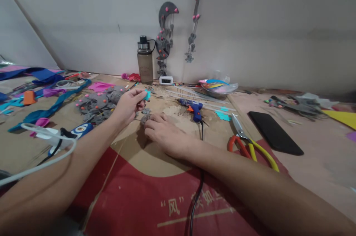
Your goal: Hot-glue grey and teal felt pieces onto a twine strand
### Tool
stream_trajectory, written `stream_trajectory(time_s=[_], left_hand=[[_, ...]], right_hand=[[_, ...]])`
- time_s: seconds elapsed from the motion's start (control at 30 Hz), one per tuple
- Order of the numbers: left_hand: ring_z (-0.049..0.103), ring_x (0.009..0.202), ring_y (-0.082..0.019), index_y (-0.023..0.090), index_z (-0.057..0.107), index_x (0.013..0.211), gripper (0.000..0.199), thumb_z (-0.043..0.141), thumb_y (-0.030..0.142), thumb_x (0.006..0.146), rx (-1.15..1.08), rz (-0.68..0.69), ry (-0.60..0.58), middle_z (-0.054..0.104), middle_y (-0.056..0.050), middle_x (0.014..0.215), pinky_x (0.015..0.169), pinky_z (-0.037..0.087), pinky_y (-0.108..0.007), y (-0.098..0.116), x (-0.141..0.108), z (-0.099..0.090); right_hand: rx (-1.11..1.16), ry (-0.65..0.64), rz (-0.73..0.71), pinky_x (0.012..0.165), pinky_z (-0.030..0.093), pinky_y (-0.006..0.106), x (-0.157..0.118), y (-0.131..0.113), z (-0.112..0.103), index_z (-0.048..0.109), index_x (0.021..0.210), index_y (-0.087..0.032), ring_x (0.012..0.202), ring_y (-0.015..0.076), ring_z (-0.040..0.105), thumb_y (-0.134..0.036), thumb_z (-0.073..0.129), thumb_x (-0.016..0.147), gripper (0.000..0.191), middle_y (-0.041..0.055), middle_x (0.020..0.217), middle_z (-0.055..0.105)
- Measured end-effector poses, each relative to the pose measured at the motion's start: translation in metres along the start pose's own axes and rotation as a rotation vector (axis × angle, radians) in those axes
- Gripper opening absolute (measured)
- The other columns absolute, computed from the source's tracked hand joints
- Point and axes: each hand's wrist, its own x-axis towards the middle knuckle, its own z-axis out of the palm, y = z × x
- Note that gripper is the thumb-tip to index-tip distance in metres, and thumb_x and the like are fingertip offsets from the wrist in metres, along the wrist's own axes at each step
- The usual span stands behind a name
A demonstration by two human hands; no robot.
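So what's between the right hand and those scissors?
In the head view, a blue glue gun and its black cord lie between the right hand and the scissors.

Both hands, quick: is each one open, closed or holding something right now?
Left hand: closed, holding a small flat turquoise cut-out.
Right hand: curled over a small grey fabric-like bundle; whether it grips it cannot be told.

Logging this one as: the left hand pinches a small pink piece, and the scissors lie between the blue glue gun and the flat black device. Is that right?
Not quite: the small piece pinched by the left hand is turquoise, not pink, as the head view shows. The scissors do lie between the blue glue gun and the flat black device.
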Motion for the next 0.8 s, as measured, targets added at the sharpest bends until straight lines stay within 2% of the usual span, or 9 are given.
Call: stream_trajectory(time_s=[0.1, 0.2, 0.27, 0.37, 0.47, 0.63, 0.8], left_hand=[[0.044, 0.048, -0.005, 0.015, 0.060, 0.075, 0.025, 0.076, 0.032, 0.064, 0.040, -0.015, -0.001, 0.051, 0.004, 0.060, 0.044, 0.033, -0.018, -0.008, -0.005, 0.001], [0.051, 0.056, -0.006, 0.014, 0.060, 0.075, 0.024, 0.075, 0.032, 0.066, 0.080, 0.004, 0.006, 0.056, 0.001, 0.069, 0.052, 0.041, -0.019, -0.014, -0.011, 0.003], [0.056, 0.061, -0.009, 0.015, 0.058, 0.076, 0.025, 0.074, 0.033, 0.068, 0.074, -0.023, -0.016, 0.058, 0.001, 0.073, 0.054, 0.044, -0.020, -0.016, -0.015, 0.006], [0.056, 0.055, -0.009, 0.017, 0.054, 0.083, 0.028, 0.073, 0.034, 0.070, 0.066, -0.085, -0.071, 0.062, -0.001, 0.072, 0.047, 0.042, -0.020, -0.016, -0.020, 0.012], [0.052, 0.047, -0.007, 0.017, 0.053, 0.090, 0.033, 0.074, 0.030, 0.068, 0.075, -0.089, -0.095, 0.066, -0.002, 0.071, 0.045, 0.039, -0.019, -0.017, -0.022, 0.015], [0.055, 0.053, -0.009, 0.017, 0.058, 0.094, 0.037, 0.077, 0.025, 0.063, 0.060, -0.083, -0.100, 0.064, 0.000, 0.068, 0.045, 0.036, -0.018, -0.020, -0.023, 0.016], [0.050, 0.048, -0.007, 0.018, 0.060, 0.095, 0.038, 0.077, 0.026, 0.062, 0.063, -0.090, -0.106, 0.064, 0.000, 0.069, 0.042, 0.032, -0.018, -0.023, -0.023, 0.016]], right_hand=[[0.192, 0.168, 0.212, 0.082, 0.038, 0.036, -0.002, -0.001, -0.003, 0.053, 0.084, -0.018, 0.086, 0.0190, 0.048, -0.014, 0.043, 0.085, 0.011, 0.0067, 0.089, 0.059], [0.568, 0.354, 0.463, 0.068, 0.040, 0.029, -0.005, 0.002, -0.009, 0.047, 0.086, -0.021, 0.066, 0.0137, 0.049, -0.020, 0.038, 0.087, 0.009, 0.0000, 0.075, 0.055], [0.766, 0.474, 0.577, 0.060, 0.039, 0.026, -0.006, 0.008, -0.011, 0.044, 0.087, -0.023, 0.058, 0.0116, 0.047, -0.026, 0.037, 0.089, 0.008, -0.0032, 0.070, 0.051], [0.874, 0.612, 0.682, 0.056, 0.037, 0.024, -0.006, 0.019, -0.007, 0.044, 0.083, -0.023, 0.055, 0.0100, 0.042, -0.029, 0.043, 0.086, 0.007, -0.0048, 0.068, 0.045], [0.870, 0.622, 0.735, 0.055, 0.036, 0.023, -0.007, 0.027, -0.003, 0.046, 0.080, -0.022, 0.056, 0.0098, 0.040, -0.031, 0.046, 0.084, 0.010, -0.0049, 0.067, 0.044], [0.767, 0.599, 0.772, 0.058, 0.035, 0.024, -0.007, 0.029, -0.007, 0.053, 0.075, -0.020, 0.061, 0.0110, 0.043, -0.032, 0.051, 0.081, 0.014, -0.0033, 0.067, 0.048], [0.706, 0.576, 0.792, 0.058, 0.034, 0.025, -0.009, 0.030, -0.011, 0.057, 0.074, -0.020, 0.059, 0.0118, 0.042, -0.032, 0.053, 0.080, 0.014, -0.0032, 0.063, 0.048]])
